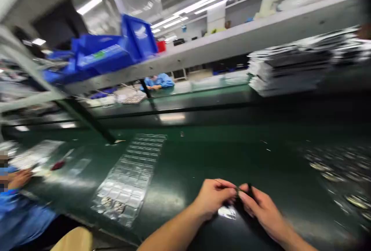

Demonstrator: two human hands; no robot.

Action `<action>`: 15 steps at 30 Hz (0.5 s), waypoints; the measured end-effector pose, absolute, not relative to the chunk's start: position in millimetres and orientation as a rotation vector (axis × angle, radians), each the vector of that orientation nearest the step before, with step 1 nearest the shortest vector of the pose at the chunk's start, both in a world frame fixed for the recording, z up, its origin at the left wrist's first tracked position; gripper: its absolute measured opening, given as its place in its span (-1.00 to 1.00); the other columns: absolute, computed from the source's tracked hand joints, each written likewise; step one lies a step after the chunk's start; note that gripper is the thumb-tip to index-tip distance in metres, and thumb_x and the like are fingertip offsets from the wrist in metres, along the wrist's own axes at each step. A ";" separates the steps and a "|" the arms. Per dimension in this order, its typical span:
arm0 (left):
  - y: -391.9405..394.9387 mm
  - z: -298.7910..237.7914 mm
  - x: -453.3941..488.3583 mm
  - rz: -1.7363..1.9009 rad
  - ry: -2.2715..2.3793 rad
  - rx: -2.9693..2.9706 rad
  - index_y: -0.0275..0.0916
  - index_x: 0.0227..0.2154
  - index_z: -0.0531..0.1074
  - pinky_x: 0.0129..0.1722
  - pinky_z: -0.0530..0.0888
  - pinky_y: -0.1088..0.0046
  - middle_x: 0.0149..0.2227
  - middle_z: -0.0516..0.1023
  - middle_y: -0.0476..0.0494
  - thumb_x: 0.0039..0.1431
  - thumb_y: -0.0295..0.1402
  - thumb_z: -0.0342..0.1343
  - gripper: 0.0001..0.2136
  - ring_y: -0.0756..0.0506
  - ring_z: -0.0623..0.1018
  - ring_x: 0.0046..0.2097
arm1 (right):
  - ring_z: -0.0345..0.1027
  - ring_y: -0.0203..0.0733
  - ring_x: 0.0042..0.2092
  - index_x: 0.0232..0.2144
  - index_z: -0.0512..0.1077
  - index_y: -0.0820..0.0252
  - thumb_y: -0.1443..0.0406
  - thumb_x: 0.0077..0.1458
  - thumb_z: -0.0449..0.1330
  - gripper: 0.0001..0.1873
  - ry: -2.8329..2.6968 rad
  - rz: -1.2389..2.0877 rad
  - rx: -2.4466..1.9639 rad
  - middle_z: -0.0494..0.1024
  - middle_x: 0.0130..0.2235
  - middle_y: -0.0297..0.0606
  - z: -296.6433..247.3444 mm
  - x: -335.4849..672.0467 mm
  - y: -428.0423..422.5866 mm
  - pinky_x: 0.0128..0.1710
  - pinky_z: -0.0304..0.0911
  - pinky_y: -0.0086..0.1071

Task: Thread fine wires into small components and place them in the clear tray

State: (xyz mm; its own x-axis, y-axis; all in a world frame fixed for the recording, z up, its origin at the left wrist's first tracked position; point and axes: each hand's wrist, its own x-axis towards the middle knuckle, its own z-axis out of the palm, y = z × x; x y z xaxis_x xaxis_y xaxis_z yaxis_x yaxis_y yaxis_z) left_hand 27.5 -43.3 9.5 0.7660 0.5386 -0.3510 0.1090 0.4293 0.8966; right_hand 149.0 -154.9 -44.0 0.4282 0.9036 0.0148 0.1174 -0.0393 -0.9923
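Over the green tabletop (pixel 203 154), my left hand (pixel 214 197) and my right hand (pixel 262 208) meet, thumbs and fingertips pinched together. Between them is a small dark piece (pixel 237 191), too small and blurred to name; a thin dark strand shows above my left fingers. Something black (pixel 250 190) sticks up at my right fingers, its kind unclear. Below the fingertips a shiny clear patch (pixel 227 212) lies on the table. To the left is a clear plastic compartment tray (pixel 131 166), with round metallic parts (pixel 118 206) in its near end.
At right, several round metallic parts (pixel 358 201) lie in a blurred clear tray. A shelf (pixel 203 48) crosses above with blue bins (pixel 107 56); stacked white sheets (pixel 290 69) sit beneath it. A co-worker's blue sleeve (pixel 23 214) is at left, another person (pixel 160 81) farther back.
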 end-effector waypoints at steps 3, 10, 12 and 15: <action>-33.3 9.7 23.9 0.237 0.612 1.173 -0.38 -0.33 0.54 -0.45 0.33 0.53 -0.53 0.48 -0.03 -0.24 -0.18 0.41 -0.58 0.07 0.39 -0.52 | 0.03 -0.34 -0.58 -0.43 0.26 0.17 -0.08 0.17 0.07 -0.56 -0.881 0.963 -1.426 0.14 -0.59 -0.47 -41.3 146.3 -156.6 -0.60 0.02 -0.45; -43.0 8.8 21.2 0.288 0.613 1.007 -0.33 -0.32 0.55 -0.23 0.38 0.52 -0.36 0.57 -0.09 -0.14 -0.31 0.39 -0.70 0.03 0.49 -0.33 | 0.06 -0.33 -0.58 -0.49 0.31 0.18 0.03 0.22 0.05 -0.61 -0.904 0.827 -1.493 0.19 -0.63 -0.45 -29.5 137.9 -156.8 -0.57 0.03 -0.45; -43.4 10.5 20.7 0.261 0.627 1.038 -0.33 -0.35 0.56 -0.24 0.38 0.52 -0.35 0.57 -0.11 -0.09 -0.29 0.36 -0.75 0.02 0.48 -0.33 | 0.09 -0.32 -0.55 -0.52 0.31 0.19 0.07 0.22 0.05 -0.61 -0.975 0.807 -1.505 0.22 -0.61 -0.43 -26.0 139.4 -158.9 -0.53 0.06 -0.44; -40.2 13.1 20.3 0.221 0.654 1.078 -0.33 -0.37 0.53 -0.31 0.38 0.54 -0.42 0.56 -0.09 -0.05 -0.25 0.33 -0.75 0.04 0.47 -0.39 | 0.18 -0.29 -0.46 -0.50 0.37 0.21 0.13 0.23 0.05 -0.65 -1.047 0.735 -1.552 0.34 -0.53 -0.36 -22.3 144.9 -160.9 -0.43 0.11 -0.41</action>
State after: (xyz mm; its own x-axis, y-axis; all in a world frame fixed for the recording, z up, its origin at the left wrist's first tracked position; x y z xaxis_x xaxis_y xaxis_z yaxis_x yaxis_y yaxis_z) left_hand 20.3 -40.2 13.1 0.7925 0.4722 -0.3861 0.1420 0.4728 0.8696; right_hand 144.9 -160.9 -22.3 0.4230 0.9035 0.0686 0.2425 -0.0399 -0.9693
